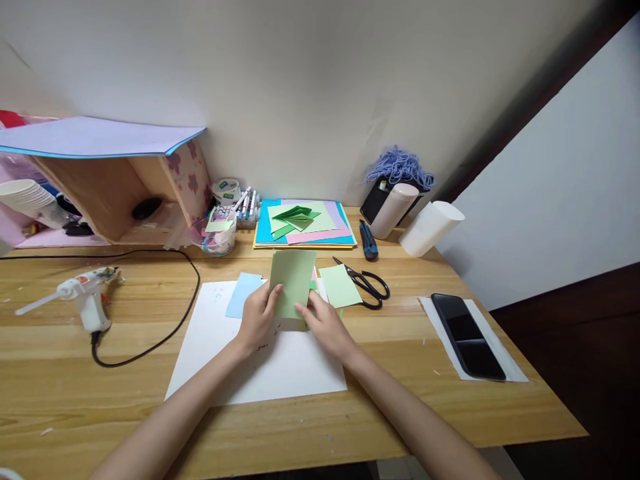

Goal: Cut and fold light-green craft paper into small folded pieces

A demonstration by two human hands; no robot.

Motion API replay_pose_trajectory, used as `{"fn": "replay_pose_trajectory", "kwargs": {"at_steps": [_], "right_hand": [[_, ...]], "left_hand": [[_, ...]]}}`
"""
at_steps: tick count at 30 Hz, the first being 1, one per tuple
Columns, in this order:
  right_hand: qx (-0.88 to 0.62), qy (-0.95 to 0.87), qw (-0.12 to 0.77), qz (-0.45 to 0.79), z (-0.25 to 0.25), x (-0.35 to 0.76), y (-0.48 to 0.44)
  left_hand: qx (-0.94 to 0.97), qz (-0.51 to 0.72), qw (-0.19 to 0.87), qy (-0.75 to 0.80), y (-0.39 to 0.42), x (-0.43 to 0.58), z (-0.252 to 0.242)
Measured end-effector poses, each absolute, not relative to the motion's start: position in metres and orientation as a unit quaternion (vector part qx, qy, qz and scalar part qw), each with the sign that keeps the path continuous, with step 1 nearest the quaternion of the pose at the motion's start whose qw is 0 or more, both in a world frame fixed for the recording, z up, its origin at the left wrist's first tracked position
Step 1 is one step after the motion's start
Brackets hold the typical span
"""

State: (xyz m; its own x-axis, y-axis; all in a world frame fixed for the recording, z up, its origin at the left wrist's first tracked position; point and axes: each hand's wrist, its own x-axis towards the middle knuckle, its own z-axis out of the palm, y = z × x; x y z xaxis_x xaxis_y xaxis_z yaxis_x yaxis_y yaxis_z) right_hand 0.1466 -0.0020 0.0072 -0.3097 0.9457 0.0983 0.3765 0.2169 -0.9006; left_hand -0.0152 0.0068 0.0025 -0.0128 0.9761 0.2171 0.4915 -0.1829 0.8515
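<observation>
A light green sheet of paper (293, 277) is held upright above the desk. My left hand (257, 319) pinches its left edge, thumb in front. On its lower right edge my right hand (327, 325) grips it the same way, fingers partly hidden behind. Beneath lies a large white sheet (250, 380) with small dark marks. A light blue paper piece (243, 295) rests on it just left of the green paper. Another light green piece (341, 287) lies to the right, partly over black-handled scissors (371, 287). Bits of pink and bright green paper show behind my right hand.
A glue gun (90, 293) with its black cord stands at left, before a box with a lilac top (100, 137). Coloured papers (265, 233) with folded green shapes, a marker holder, a blue cutter (369, 241) and paper rolls line the back. A phone (467, 337) lies at right.
</observation>
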Motion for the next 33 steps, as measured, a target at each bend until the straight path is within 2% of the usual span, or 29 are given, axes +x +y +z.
{"fn": "replay_pose_trajectory", "kwargs": {"at_steps": [5, 13, 23, 30, 33], "right_hand": [[-0.452, -0.690, 0.382, 0.417, -0.005, 0.119, -0.003], [-0.453, -0.680, 0.402, 0.414, 0.001, 0.104, -0.004], [-0.451, -0.628, 0.425, 0.471, -0.005, 0.103, -0.006], [-0.422, -0.627, 0.431, 0.492, 0.002, 0.112, -0.005], [-0.425, -0.599, 0.453, 0.506, 0.001, 0.114, -0.003]], "left_hand": [[0.618, 0.503, 0.303, 0.523, 0.003, -0.037, -0.001], [0.546, 0.530, 0.424, 0.491, -0.004, -0.032, 0.002], [0.548, 0.491, 0.450, 0.507, -0.008, -0.029, 0.000], [0.529, 0.525, 0.421, 0.517, -0.005, -0.028, 0.002], [0.557, 0.498, 0.415, 0.519, -0.005, -0.028, 0.003]]}}
